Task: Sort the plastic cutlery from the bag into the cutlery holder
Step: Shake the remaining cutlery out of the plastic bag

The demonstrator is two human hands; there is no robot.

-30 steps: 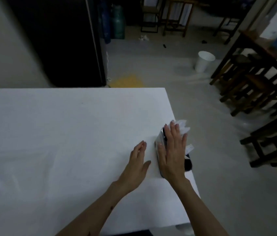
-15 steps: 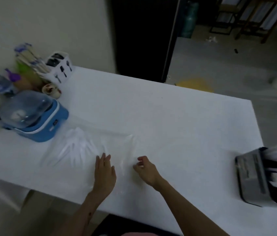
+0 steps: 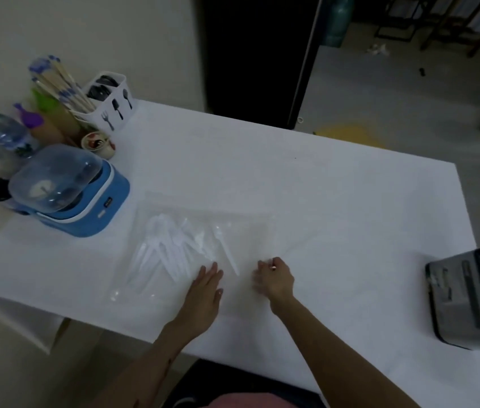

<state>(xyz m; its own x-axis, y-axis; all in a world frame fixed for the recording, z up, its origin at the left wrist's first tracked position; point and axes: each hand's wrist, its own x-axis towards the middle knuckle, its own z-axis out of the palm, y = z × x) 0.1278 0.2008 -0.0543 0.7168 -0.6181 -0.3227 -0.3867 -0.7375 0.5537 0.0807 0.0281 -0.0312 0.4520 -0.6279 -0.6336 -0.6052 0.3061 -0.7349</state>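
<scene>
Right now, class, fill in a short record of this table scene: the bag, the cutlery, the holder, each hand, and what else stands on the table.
Bag: clear plastic bag lying flat on the white table
Cutlery: white plastic cutlery heaped inside the bag
Holder: grey cutlery holder at the table's right edge, white pieces already in it
Left hand: flat, fingers straight, pressing on the bag
Right hand: fingers curled, pinching the bag's near edge
Also there: blue appliance with clear lid, white caddy, bottles
</scene>
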